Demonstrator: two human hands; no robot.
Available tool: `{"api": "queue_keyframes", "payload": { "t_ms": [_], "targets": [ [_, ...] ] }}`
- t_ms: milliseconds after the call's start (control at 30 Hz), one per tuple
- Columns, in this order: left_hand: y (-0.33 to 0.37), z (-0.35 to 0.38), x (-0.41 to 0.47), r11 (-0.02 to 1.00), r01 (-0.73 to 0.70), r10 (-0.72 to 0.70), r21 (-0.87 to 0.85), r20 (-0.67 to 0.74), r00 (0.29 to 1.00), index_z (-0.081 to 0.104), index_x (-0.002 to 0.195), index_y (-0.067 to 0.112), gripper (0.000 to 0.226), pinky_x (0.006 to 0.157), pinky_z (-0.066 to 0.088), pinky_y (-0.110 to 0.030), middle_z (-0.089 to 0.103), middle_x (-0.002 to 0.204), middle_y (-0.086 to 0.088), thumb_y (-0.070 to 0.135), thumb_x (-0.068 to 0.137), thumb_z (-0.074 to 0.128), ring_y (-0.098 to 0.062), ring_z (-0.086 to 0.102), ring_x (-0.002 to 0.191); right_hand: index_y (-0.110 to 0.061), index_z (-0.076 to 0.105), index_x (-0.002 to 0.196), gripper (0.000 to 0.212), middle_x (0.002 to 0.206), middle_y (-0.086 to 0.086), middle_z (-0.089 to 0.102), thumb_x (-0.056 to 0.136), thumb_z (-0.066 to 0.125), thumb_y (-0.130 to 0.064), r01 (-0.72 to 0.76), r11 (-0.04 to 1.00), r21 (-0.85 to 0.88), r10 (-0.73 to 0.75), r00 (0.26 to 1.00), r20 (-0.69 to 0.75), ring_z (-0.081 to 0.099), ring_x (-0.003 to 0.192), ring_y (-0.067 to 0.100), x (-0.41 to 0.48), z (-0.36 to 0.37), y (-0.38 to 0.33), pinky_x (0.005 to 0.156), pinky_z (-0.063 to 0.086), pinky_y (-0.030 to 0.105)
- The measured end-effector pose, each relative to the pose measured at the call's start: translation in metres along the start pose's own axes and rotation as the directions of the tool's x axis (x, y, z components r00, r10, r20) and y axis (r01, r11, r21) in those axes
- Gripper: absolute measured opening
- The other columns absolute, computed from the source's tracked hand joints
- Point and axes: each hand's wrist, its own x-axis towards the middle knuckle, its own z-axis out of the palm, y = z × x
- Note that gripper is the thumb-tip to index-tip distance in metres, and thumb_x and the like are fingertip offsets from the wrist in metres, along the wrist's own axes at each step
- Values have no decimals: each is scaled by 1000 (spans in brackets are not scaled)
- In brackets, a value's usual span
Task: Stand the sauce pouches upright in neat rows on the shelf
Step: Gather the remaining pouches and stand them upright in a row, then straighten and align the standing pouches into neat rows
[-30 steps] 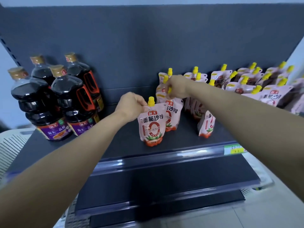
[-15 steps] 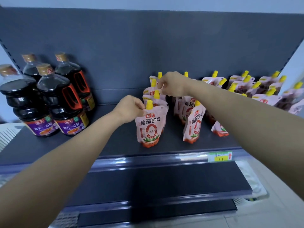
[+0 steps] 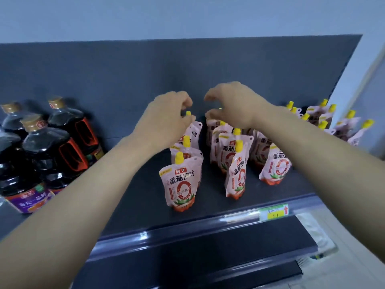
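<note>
Both hands reach deep over the shelf (image 3: 208, 211), toward the back pouches.

Left hand (image 3: 166, 115): fingers (image 3: 185, 101) curled, thumb and forefinger close around the yellow cap (image 3: 188, 113) of the rear pouch (image 3: 194, 132) in the left column. Contact looks likely; a firm pinch cannot be confirmed.

Right hand (image 3: 233, 103): fingers bent into a loose claw, partly apart, just above the back pouch of the next column (image 3: 211, 124). Its cap is mostly hidden under the hand, so whether anything is held cannot be told.

Key relation: each target pouch sits directly below and slightly ahead of its hand, long axis near vertical, cap up. The left hand is nearer the left column, the right hand nearer the second.

Pouches: the left column stands upright in file behind the front pouch (image 3: 180, 185). One pouch (image 3: 237, 174) in the second column is turned sideways and leans. A loose crowd of pouches (image 3: 333, 124) at far right looks unsorted.

Writing: pouches read 海天 and 番茄沙司, with a large red "0". Dark sauce bottles (image 3: 41, 155) at left carry the 海天 mark too. The yellow price tag (image 3: 275, 212) on the shelf edge is unreadable beyond a red arrow.
</note>
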Motion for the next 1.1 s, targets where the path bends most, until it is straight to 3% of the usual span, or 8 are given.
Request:
{"api": "queue_keyframes", "payload": {
  "t_ms": [167,433,600,767,900,1100],
  "targets": [
    [40,-5,26,920,-257,291,295,-76,954,51,122,13,38,89,42,-42,57,119,-9,26,87,59,-28,53,108,-12,52,129,46,130,11,54,89,59,-32,-126,967,-221,111,991,-80,49,121,33,-28,-33,30,97,44,44],
    [124,16,38,742,-338,455,579,-64,888,48,119,5,40,88,36,-47,54,116,-17,21,85,61,-38,49,106,-12,50,129,50,133,10,52,86,61,-35,-233,879,-417,157,965,-209,46,123,32,-85,-67,95,95,39,43],
    [205,57,47,750,-324,477,576,-131,869,50,117,2,37,84,36,-46,54,115,-20,15,84,61,-39,49,104,-10,51,128,48,132,12,54,87,60,-33,-265,878,-400,169,951,-260,45,124,33,-124,-86,171,99,38,45],
    [277,110,68,798,-329,454,504,-144,879,49,121,5,38,87,36,-45,54,120,-17,19,86,59,-35,49,109,-10,51,129,46,131,13,54,90,58,-32,-271,888,-372,205,956,-208,47,122,34,-155,-89,252,98,39,46],
    [307,151,80,806,-332,433,490,-105,895,50,119,8,37,86,37,-44,55,118,-14,22,86,59,-34,50,107,-10,51,127,44,130,13,55,90,59,-32,-250,897,-364,195,964,-181,48,120,35,-166,-84,301,96,41,46],
    [327,199,104,801,-349,428,486,-58,902,55,113,8,34,85,39,-42,59,111,-13,8,80,63,-33,53,101,-13,50,129,41,128,11,56,91,57,-29,-239,906,-349,193,968,-161,49,119,33,-162,-62,355,93,40,43]
  ]
}}
